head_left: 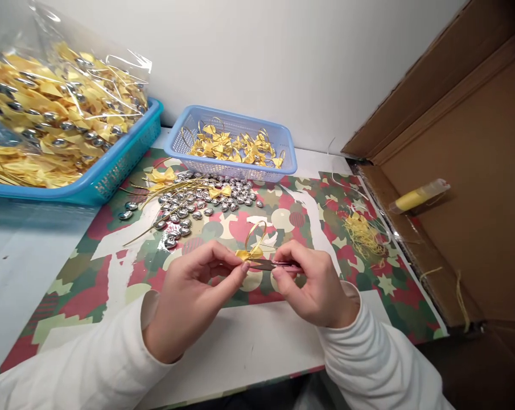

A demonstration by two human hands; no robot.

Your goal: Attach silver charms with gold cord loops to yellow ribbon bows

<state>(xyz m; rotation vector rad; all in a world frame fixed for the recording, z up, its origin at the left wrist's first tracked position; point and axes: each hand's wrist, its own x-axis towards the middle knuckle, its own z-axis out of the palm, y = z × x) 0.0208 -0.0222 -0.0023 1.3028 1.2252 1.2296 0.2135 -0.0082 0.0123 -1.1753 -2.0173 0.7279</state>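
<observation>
My left hand (195, 296) pinches a yellow ribbon bow (254, 252) between thumb and fingertips, and a loop of gold cord stands up from it. In my right hand (316, 285) is a small pair of scissors (263, 265) with a pink handle. Its dark blades point left and reach the near edge of the bow. Beyond my hands lies a heap of shiny silver beads (182, 213). A loose yellow bow (220, 192) and gold cords (172, 193) rest on the heap.
A blue basket (231, 171) of looped bows stands at the back. To the left, a larger blue basket (129, 154) carries a clear bag (90, 85) of bows with beads. Yellow thread scraps (363, 236) lie right, near a cardboard wall (466, 142) with a yellow tube (419, 195).
</observation>
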